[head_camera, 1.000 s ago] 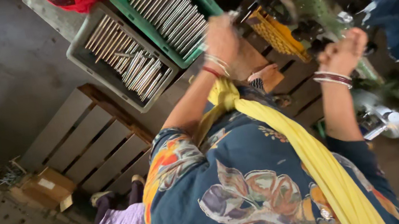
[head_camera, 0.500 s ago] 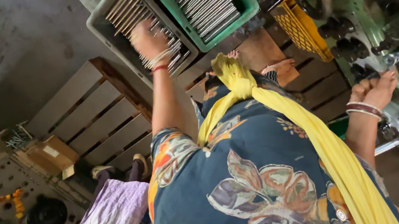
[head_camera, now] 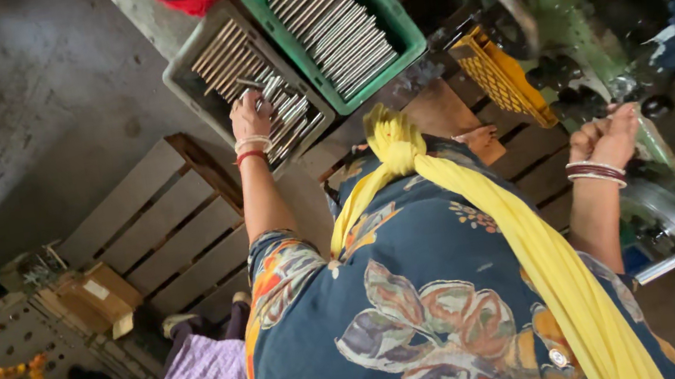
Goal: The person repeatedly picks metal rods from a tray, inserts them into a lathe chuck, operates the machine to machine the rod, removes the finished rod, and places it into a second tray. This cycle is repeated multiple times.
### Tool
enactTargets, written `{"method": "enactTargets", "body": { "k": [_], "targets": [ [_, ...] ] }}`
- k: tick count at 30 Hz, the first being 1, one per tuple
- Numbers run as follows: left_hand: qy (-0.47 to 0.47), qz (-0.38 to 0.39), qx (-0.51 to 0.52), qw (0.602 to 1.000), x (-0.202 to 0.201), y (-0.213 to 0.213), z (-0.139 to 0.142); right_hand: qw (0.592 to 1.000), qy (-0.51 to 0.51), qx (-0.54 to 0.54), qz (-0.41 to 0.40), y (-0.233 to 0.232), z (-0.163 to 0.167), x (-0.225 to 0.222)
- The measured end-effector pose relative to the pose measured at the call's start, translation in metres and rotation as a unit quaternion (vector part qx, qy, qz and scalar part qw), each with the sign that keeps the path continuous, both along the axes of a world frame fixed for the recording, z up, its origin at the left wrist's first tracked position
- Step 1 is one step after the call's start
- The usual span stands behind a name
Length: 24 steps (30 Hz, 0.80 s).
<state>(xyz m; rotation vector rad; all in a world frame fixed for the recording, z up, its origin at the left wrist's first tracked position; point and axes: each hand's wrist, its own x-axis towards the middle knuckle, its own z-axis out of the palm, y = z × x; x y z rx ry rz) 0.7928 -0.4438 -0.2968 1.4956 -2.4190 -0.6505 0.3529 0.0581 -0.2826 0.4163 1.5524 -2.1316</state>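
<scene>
Steel-grey metal rods (head_camera: pixel 274 106) are gripped by the left hand (head_camera: pixel 251 116) inside the grey plastic crate (head_camera: pixel 182 79); more lie beneath it. The right hand (head_camera: pixel 609 136) is closed on a green machine's lever (head_camera: pixel 636 111). A loose grasp could let rods slip and scatter.

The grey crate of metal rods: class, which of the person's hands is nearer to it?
Left. The left hand reaches into the grey crate, among the metal rods. The right hand is far off by the green machine.
</scene>
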Motion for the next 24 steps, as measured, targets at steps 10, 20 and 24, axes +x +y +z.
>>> {"method": "enactTargets", "body": {
  "k": [10,20,24],
  "targets": [
    [-0.259,-0.071,0.074,0.96,-0.026,-0.029,0.069,0.999,-0.022,0.015,-0.043,-0.035,0.029,0.017],
    [0.051,-0.217,-0.042,0.974,-0.094,-0.071,0.184,0.996,-0.051,-0.027,-0.074,-0.05,0.072,0.011],
    [0.245,-0.185,0.227,0.924,-0.172,-0.051,0.207,0.99,-0.085,-0.104,-0.04,-0.058,0.096,0.01]
  ]
}}
